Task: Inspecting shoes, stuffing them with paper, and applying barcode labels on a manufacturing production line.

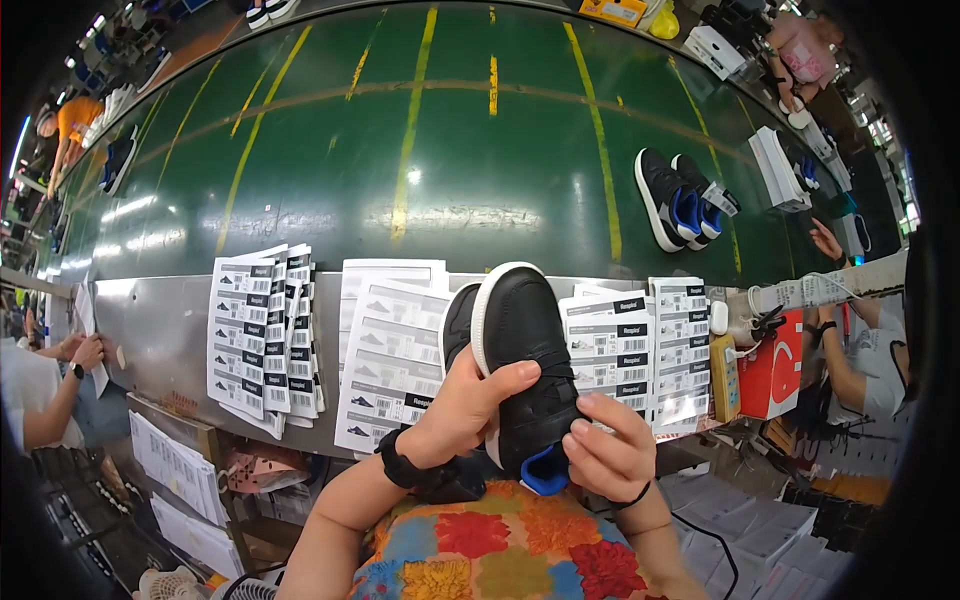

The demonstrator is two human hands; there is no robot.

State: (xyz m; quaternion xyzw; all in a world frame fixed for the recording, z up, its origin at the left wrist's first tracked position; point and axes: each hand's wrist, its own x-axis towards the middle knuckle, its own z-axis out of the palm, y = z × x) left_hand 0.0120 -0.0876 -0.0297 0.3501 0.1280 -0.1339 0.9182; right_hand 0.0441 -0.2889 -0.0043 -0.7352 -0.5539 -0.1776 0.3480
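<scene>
A black sneaker (522, 330) with a white sole and blue lining is held up in front of me, toe pointing away. A second dark sneaker (458, 322) shows partly behind it on the left. My left hand (462, 405) is closed round the pair, its thumb across the front shoe's side. Close to the blue collar, my right hand (612, 450) grips the right edge of the front shoe with bent fingers. Beneath the shoes lie sheets of shoe labels (385, 350), partly covered by them.
More label sheets lie left (240, 335) and right (682, 350) on the metal ledge. Beyond runs a green conveyor belt (330, 180) with yellow lines, carrying another pair of sneakers (672, 205). A red shoebox (775, 370) stands at right. Other people work at both sides.
</scene>
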